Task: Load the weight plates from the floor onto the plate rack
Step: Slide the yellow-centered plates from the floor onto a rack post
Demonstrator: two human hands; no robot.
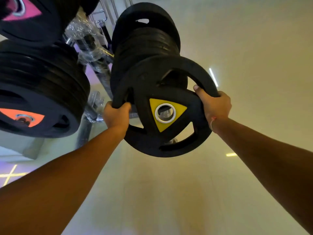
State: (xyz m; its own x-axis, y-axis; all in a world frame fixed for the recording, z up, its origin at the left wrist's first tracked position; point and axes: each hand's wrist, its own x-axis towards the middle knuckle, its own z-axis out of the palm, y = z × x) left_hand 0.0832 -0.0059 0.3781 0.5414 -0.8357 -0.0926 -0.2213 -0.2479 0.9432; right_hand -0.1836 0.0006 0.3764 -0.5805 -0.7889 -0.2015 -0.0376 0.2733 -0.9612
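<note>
A black weight plate (162, 106) with a yellow triangular centre is held up off the pale floor (169, 192), gripped at its rim on one side by the left hand (116, 114) and on the other by the right hand (213, 106), both closed through its cut-outs. It is held just in front of a stack of black plates (145, 43) already carried on the plate rack (101, 65). More loaded plates, marked orange (23, 116) and pink (22, 9), are seen to the left.

No readable text, number or brand shows on any weight plate (162, 106) or elsewhere.
</note>
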